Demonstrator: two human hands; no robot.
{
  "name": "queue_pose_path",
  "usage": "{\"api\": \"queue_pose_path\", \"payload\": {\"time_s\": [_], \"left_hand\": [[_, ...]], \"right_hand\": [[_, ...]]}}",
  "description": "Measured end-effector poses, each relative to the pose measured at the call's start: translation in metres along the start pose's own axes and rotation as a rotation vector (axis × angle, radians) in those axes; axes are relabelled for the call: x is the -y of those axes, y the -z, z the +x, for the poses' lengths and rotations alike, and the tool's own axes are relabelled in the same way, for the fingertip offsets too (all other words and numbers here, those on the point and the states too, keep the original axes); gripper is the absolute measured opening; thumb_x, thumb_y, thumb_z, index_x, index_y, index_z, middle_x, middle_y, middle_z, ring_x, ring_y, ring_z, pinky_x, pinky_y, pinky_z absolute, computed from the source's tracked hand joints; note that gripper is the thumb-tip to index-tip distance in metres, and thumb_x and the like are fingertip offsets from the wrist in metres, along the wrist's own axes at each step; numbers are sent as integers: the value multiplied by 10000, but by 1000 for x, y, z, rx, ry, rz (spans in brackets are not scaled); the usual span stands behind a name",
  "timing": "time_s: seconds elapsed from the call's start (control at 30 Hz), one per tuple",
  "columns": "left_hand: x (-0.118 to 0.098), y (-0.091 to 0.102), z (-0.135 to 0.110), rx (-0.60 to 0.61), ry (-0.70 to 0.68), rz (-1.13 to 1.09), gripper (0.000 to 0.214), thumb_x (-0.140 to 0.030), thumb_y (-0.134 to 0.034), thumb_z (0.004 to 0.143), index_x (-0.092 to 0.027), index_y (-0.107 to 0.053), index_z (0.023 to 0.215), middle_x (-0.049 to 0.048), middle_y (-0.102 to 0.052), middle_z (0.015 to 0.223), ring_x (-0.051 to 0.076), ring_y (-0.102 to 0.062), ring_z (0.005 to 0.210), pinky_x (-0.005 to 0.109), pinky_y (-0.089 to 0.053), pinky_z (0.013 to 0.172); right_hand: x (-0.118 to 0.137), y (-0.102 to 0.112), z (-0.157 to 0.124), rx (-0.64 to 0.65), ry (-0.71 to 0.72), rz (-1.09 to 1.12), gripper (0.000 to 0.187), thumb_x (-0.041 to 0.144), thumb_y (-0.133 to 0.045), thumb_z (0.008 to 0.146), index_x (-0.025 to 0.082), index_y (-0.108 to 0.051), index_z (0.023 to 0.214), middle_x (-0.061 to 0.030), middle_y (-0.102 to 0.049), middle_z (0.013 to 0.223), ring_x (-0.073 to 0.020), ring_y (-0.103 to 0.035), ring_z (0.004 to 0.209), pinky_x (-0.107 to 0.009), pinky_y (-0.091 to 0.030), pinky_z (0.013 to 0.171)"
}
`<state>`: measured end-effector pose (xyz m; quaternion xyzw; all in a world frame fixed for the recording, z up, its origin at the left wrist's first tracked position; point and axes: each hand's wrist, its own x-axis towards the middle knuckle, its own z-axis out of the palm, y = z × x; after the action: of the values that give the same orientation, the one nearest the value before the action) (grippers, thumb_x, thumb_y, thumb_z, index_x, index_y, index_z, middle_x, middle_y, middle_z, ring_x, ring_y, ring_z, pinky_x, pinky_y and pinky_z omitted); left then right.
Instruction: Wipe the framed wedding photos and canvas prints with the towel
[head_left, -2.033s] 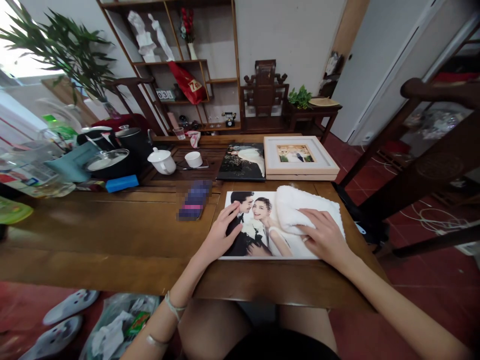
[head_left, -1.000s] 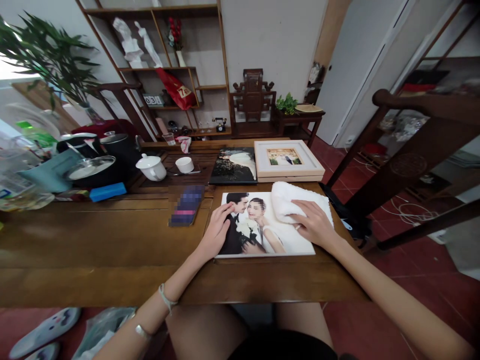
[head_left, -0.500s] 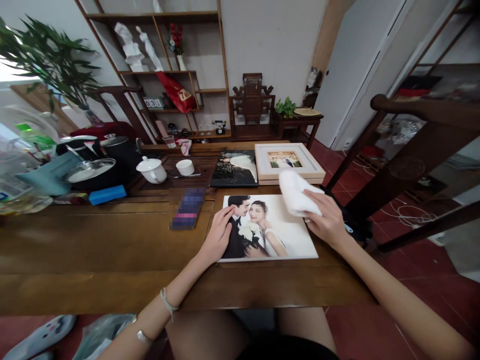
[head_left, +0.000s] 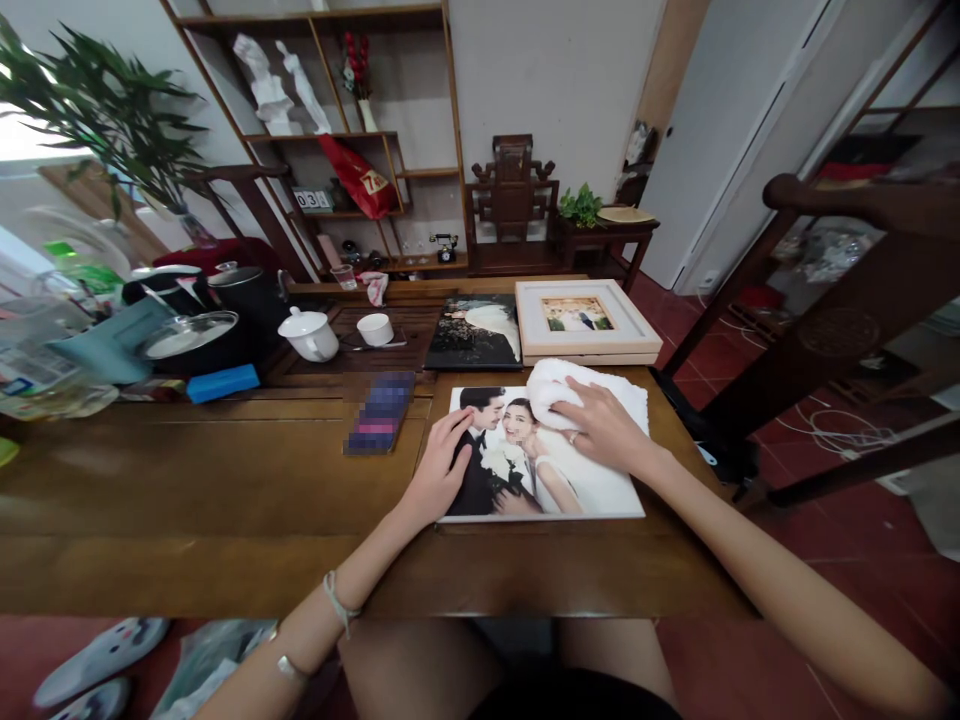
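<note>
A wedding photo panel [head_left: 585, 490] lies flat on the wooden table in front of me, showing a couple in black and white clothes. My left hand [head_left: 442, 465] rests on its left side, fingers stretched out over the dark suit. My right hand [head_left: 604, 425] is closed on a white cloth [head_left: 544, 388] at the panel's upper right part. The cloth is bunched under the fingers, and part of it spreads to the right behind the hand. A ring shows on that hand.
Behind the panel lie a dark photo panel [head_left: 472, 340] and a pale picture frame [head_left: 630, 325]. A phone [head_left: 379, 412] is left of my left hand. A white lidded cup [head_left: 309, 335], a white bowl [head_left: 375, 330], a blue box [head_left: 223, 383] and a pan [head_left: 191, 340] stand farther left.
My right hand has moved left and down with the cloth, from above the panel's right corner onto its upper part. My left hand stays on the panel.
</note>
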<state>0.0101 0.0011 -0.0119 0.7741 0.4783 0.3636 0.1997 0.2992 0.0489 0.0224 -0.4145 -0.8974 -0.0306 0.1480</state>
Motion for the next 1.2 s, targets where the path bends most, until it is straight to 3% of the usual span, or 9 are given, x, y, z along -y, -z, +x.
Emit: {"api": "queue_pose_path", "payload": {"time_s": [0.2, 0.4, 0.47, 0.57, 0.73, 0.83, 0.9, 1.1, 1.2], "left_hand": [[0, -1, -1, -17, -19, -9, 401, -242, -388, 958, -206, -470, 1349, 111, -450, 1425, 229, -362, 1340, 477, -257, 1154], [2, -2, -1, -28, -17, -4, 406, -230, -395, 954, -212, -468, 1353, 112, -453, 1423, 238, -362, 1342, 492, -261, 1148], [3, -2, -1, -32, -17, -7, 409, -226, -401, 951, -226, -469, 1355, 103, -452, 1425, 236, -360, 1344, 489, -261, 1149], [4, -3, -1, -34, -16, -13, 410, -229, -399, 954, -241, -469, 1358, 95, -448, 1426, 233, -356, 1347, 490, -256, 1151], [6, -3, -1, -26, -23, -28, 406, -234, -355, 969, -217, -479, 1355, 109, -452, 1423, 230, -362, 1340, 490, -261, 1149], [7, -3, -1, -34, -33, -41, 407, -241, -329, 977, -203, -485, 1352, 117, -456, 1418, 231, -367, 1336, 490, -264, 1148], [7, -3, -1, -41, -28, -45, 406, -248, -328, 978, -208, -489, 1348, 114, -458, 1417, 234, -366, 1336, 495, -265, 1148], [6, -3, -1, -34, -23, -29, 405, -242, -333, 978, -210, -481, 1353, 114, -451, 1420, 230, -357, 1337, 498, -261, 1149], [8, -3, -1, -31, -31, -21, 409, -231, -328, 978, -214, -471, 1360, 115, -445, 1422, 225, -351, 1342, 500, -257, 1151]], "right_hand": [[9, 9, -7, 66, 45, -15, 449, 54, -494, 780, 190, -609, 1193, -176, -556, 1318, -310, -385, 1339, -552, -328, 1053], [81, 28, -47, 202, 331, 155, 470, 46, -541, 728, 256, -645, 1135, -103, -399, 1489, -333, -272, 1398, -618, -223, 1096], [93, 30, -56, 234, 393, 208, 481, 40, -539, 711, 272, -653, 1117, -79, -374, 1507, -320, -260, 1405, -610, -219, 1103], [76, 25, -50, 190, 343, 205, 517, 28, -541, 686, 255, -650, 1137, -95, -412, 1481, -296, -295, 1395, -576, -256, 1103], [7, 10, -8, 47, 120, 107, 466, 46, -536, 699, 197, -660, 1122, -167, -519, 1378, -320, -418, 1317, -566, -344, 1042], [-5, 9, 8, 38, 88, 87, 474, 28, -495, 710, 187, -649, 1129, -159, -587, 1301, -316, -430, 1307, -547, -363, 1028], [10, 12, 5, 62, 103, 85, 481, 23, -486, 709, 189, -649, 1130, -164, -591, 1293, -323, -430, 1308, -556, -372, 1013], [97, 28, -43, 252, 341, 179, 518, 37, -527, 681, 240, -654, 1142, -128, -410, 1478, -380, -297, 1378, -652, -268, 1047], [98, 30, -51, 265, 349, 214, 524, 44, -532, 677, 256, -652, 1141, -102, -405, 1485, -335, -304, 1384, -605, -273, 1073]]}}
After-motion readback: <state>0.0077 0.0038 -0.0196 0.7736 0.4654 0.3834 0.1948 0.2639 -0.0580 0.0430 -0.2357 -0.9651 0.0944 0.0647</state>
